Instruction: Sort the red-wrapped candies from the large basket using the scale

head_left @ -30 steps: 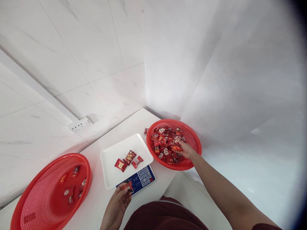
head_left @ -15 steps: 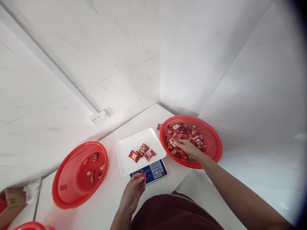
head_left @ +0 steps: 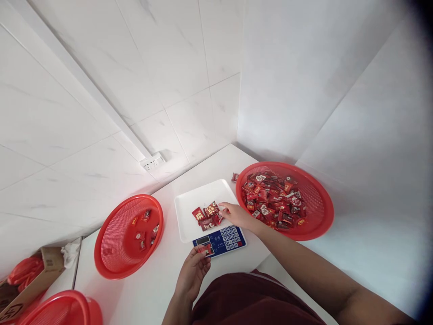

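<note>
My left hand [head_left: 193, 271] is closed in a pinch on a small red wrapped candy [head_left: 204, 250], held over the display end of the blue-panelled digital scale [head_left: 219, 243]. On the scale's white tray [head_left: 189, 198] lies a small cluster of red wrapped candies [head_left: 207, 224], some with gold print. My right hand [head_left: 237, 215] reaches over the tray's right edge, its thumb and forefinger slightly apart at the cluster's right side. It holds nothing that I can see. Just right of the scale stands a red mesh basket [head_left: 316, 198] heaped with similar candies.
Left of the scale, another red basket [head_left: 108, 243] has several candies in it. A third red basket [head_left: 77, 307] and a cardboard box [head_left: 50, 268] with red bags are at lower left. One loose packet [head_left: 234, 177] lies behind the full basket. A socket [head_left: 152, 161] is on the wall.
My right hand has moved left from the full basket to the tray, where another red candy now lies in the cluster. My left hand keeps its candy by the scale. The view has shifted slightly.
</note>
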### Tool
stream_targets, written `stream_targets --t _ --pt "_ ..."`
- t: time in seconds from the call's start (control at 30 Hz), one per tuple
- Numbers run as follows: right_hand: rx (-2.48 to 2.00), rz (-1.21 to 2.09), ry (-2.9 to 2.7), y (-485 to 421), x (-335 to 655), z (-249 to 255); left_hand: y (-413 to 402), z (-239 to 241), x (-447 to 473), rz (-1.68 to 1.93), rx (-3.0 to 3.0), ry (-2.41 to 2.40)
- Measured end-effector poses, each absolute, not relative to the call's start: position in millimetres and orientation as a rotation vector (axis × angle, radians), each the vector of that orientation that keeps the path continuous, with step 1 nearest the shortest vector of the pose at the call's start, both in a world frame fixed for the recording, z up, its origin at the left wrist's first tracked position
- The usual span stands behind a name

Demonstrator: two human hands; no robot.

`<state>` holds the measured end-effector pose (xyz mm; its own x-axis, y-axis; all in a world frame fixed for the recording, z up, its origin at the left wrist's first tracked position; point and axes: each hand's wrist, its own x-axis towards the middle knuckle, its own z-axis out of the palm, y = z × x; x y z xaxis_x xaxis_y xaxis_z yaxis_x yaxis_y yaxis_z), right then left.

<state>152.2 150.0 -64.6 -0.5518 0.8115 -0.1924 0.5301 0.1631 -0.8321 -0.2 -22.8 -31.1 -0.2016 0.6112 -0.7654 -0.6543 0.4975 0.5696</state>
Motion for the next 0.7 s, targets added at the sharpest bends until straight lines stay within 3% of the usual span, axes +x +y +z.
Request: stream_targets --t 0.13,0.33,0.47,0.7 --pt "-1.402 1.202 -2.03 171 193 -76 -23 -33 -5 1.151 -0.044 1.355" --pt "-2.087 0.84 -2.206 189 279 -103 -20 -35 -7 1.124 -0.049 1.379" --pt "-2.1 0.876 -2.246 179 286 -120 -13 -35 -2 1.094 -0.033 1.387" --pt "-2.069 0.66 -2.413 173 260 -132 -9 -30 4 1.089 -0.001 1.383"
